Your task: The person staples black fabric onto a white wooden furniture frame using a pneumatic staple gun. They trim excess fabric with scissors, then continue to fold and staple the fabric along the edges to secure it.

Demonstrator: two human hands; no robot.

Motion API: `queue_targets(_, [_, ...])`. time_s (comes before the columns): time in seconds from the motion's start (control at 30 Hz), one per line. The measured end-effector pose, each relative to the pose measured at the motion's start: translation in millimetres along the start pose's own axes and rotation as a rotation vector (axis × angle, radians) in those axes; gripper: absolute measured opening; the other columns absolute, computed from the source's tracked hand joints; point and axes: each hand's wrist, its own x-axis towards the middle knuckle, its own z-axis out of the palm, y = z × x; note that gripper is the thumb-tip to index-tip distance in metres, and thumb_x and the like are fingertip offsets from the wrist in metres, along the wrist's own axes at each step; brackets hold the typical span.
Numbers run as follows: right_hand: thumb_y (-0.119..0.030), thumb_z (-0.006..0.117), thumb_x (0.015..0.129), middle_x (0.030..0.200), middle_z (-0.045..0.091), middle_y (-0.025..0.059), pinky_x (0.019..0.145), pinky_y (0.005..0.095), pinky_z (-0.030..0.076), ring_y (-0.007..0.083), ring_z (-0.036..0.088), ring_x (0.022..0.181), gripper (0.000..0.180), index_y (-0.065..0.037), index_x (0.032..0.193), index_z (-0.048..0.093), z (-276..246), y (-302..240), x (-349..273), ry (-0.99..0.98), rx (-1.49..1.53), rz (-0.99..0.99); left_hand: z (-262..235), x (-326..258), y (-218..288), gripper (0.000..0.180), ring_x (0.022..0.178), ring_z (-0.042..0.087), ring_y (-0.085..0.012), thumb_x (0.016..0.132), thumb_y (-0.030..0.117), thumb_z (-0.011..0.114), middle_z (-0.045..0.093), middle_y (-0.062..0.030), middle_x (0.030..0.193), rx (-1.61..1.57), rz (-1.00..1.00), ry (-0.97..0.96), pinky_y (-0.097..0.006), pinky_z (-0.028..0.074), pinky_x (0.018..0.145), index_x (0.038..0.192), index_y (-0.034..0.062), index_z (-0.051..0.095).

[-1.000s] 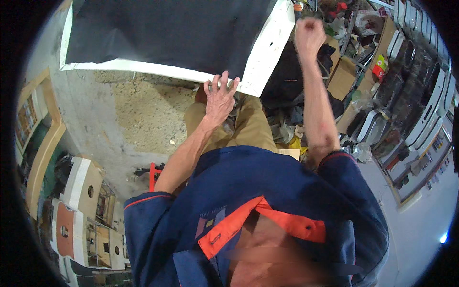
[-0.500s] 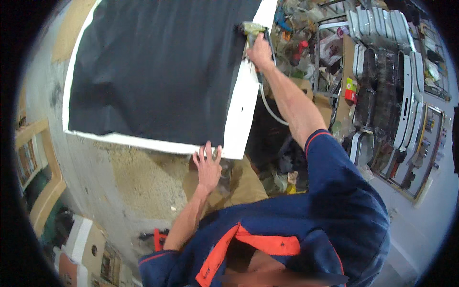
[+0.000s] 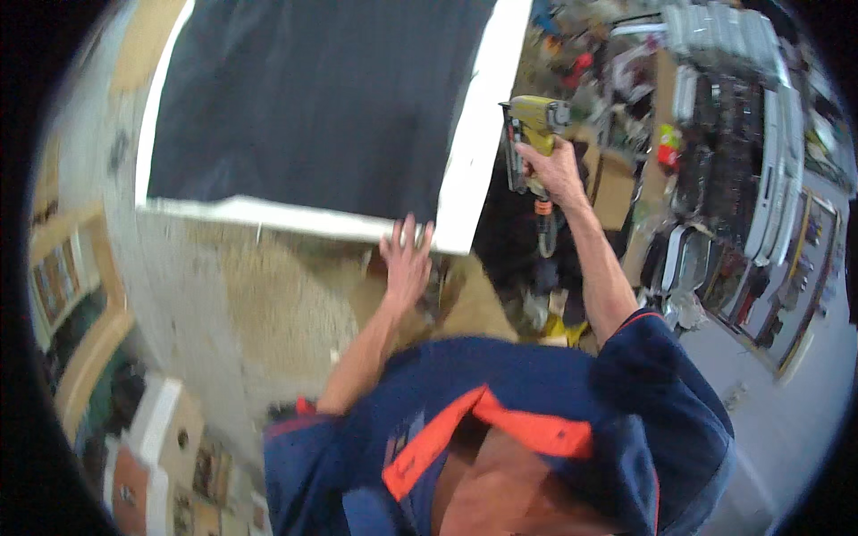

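In the head view, one black panel (image 3: 313, 107) with a white border (image 3: 472, 152) fills the upper middle; one left hand (image 3: 407, 272) lies open, fingers spread over the near edge by the near right corner; one right hand (image 3: 556, 174) grips one yellow air tool (image 3: 536, 112) (one orange fitting (image 3: 542, 207) below its handle) at the panel's right edge, contact unclear; one piece of brown cardboard (image 3: 613, 192) lies right of the wrist

No words or numbers can be read. Right of the yellow power tool (image 3: 536, 118), a small red-and-green package (image 3: 668, 146) bears only blurred colour; below and left of that tool, the patch (image 3: 404, 438) on the shirt (image 3: 527, 371) is illegible too.
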Motion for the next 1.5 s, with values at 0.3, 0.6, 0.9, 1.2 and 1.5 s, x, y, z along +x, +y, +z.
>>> queue_targets(0.3, [-0.020,0.079,0.086,0.094,0.078,0.0180,0.077,0.0371,0.058,0.0210,0.073,0.082,0.036,0.010,0.105,0.072,90,87,-152,-0.132,-0.235,0.085,11,-3,-9,0.094,0.140,0.030,-0.0457,0.074,0.012,0.080,0.025,-0.0243,0.160,0.003,0.024,-0.052,-0.071,0.027,0.109,0.157,0.0244,0.036])
queue_targets(0.6, [-0.023,0.078,0.085,0.083,0.075,0.0237,0.071,0.0413,0.056,0.0250,0.075,0.077,0.039,0.014,0.095,0.070,105,106,-162,-0.064,-0.344,0.034,19,-6,-6,0.083,0.143,0.027,-0.0458,0.073,0.015,0.084,0.021,-0.0234,0.163,0.077,0.026,-0.029,-0.071,0.026,0.113,0.149,0.0209,0.051])
queue_targets(0.9, [-0.022,0.078,0.086,0.084,0.076,0.0214,0.070,0.0390,0.056,0.0236,0.075,0.077,0.038,0.013,0.097,0.071,99,94,-165,-0.043,-0.282,-0.030,11,-5,-6,0.080,0.145,0.026,-0.0462,0.075,0.007,0.079,0.019,-0.0230,0.164,0.024,0.031,-0.039,-0.071,0.025,0.113,0.148,0.0210,0.052])
queue_targets(1.2, [-0.017,0.078,0.087,0.090,0.078,0.0184,0.074,0.0372,0.056,0.0181,0.073,0.083,0.034,0.012,0.103,0.071,104,101,-167,0.120,-0.248,0.056,1,17,35,0.024,0.078,0.064,-0.0194,0.085,0.022,0.082,0.069,-0.0101,0.089,-0.797,-0.763,0.303,-0.039,0.054,0.071,0.097,0.0028,0.073])
queue_targets(1.5, [-0.015,0.079,0.088,0.098,0.078,0.0165,0.081,0.0365,0.056,0.0177,0.071,0.088,0.034,0.012,0.108,0.071,76,94,-166,0.107,-0.246,0.157,18,57,45,0.046,0.054,0.057,-0.0163,0.089,0.046,0.082,0.064,-0.0054,0.067,-1.982,-1.616,0.134,-0.030,0.045,0.047,0.081,0.0042,0.065])
